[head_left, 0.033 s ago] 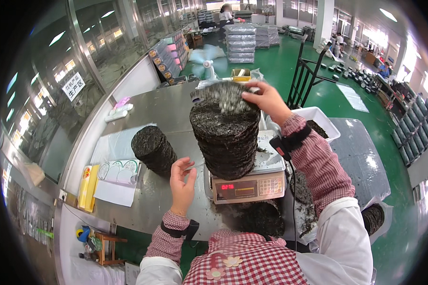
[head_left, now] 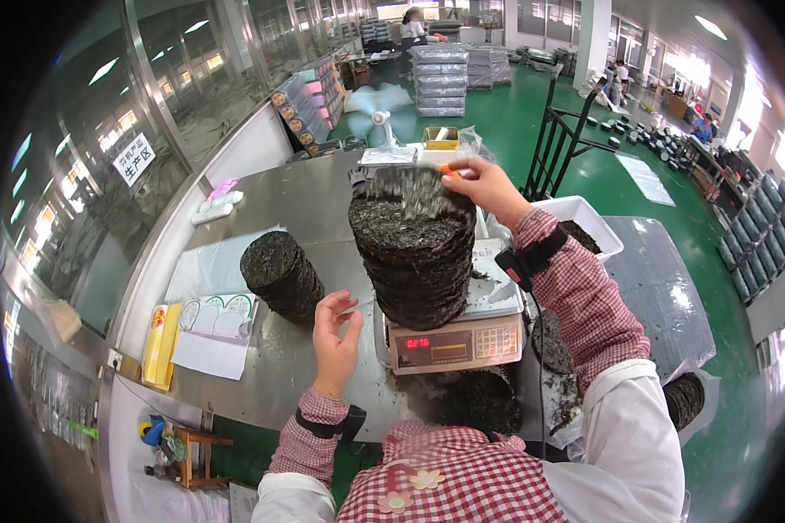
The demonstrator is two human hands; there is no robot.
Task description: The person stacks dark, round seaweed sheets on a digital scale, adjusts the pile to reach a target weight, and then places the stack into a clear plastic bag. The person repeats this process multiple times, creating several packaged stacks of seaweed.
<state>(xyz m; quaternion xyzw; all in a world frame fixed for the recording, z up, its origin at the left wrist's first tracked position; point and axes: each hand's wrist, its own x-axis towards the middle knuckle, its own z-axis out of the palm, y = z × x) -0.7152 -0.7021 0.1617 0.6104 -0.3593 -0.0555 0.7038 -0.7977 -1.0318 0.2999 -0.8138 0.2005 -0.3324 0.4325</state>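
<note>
A tall stack of dark round seaweed sheets (head_left: pixel 417 261) stands on a digital scale (head_left: pixel 453 342) with a red display. My right hand (head_left: pixel 484 187) is at the top of the stack, pinching a thin loose seaweed sheet (head_left: pixel 414 190) that looks blurred. My left hand (head_left: pixel 336 336) hovers just left of the scale, fingers apart and curled, holding nothing. Both forearms wear red checked sleeves with black wrist straps.
A shorter seaweed stack (head_left: pixel 279 275) sits to the left on the steel table (head_left: pixel 314 200). Papers (head_left: pixel 214 327) and a yellow packet (head_left: pixel 161 344) lie at the left edge. A white tray (head_left: pixel 584 213) is right of the scale, more seaweed (head_left: pixel 484 401) lies below it, and a fan (head_left: pixel 379 109) stands behind.
</note>
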